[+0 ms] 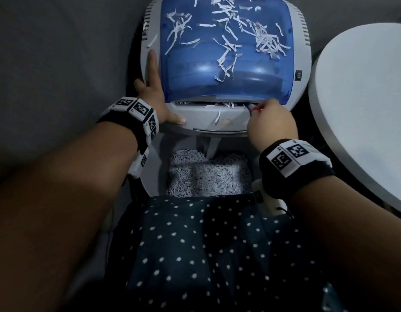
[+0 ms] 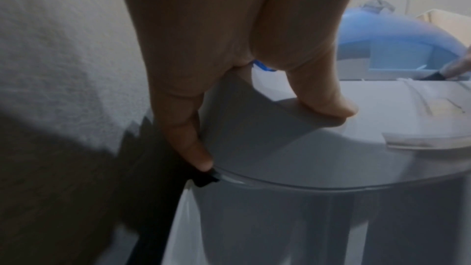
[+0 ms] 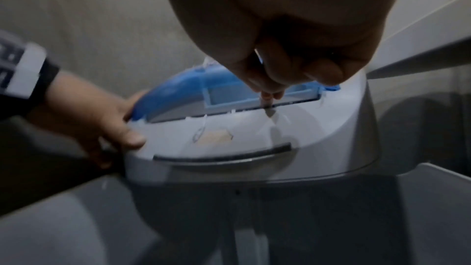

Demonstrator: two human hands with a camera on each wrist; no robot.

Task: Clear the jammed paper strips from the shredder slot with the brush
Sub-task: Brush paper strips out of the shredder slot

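The shredder (image 1: 195, 122) has a grey head and a blue see-through cover (image 1: 217, 64) strewn with loose paper strips (image 1: 264, 41). Its slot (image 1: 195, 102) runs along the cover's near edge, and white strips (image 1: 219, 105) stick out of it. My right hand (image 1: 266, 106) pinches a small brush (image 1: 251, 108) whose dark bristles sit in the slot's right end; the brush (image 3: 268, 106) points down into the slot (image 3: 229, 111). My left hand (image 1: 157, 91) rests on the shredder's left corner with its fingers spread and the thumb (image 2: 331, 108) on the front lip.
A round white table (image 1: 363, 109) stands close on the right. Below the shredder head, the bin (image 1: 206, 176) holds a heap of shredded paper. A black switch (image 1: 298, 75) sits on the head's right side. A grey wall is on the left.
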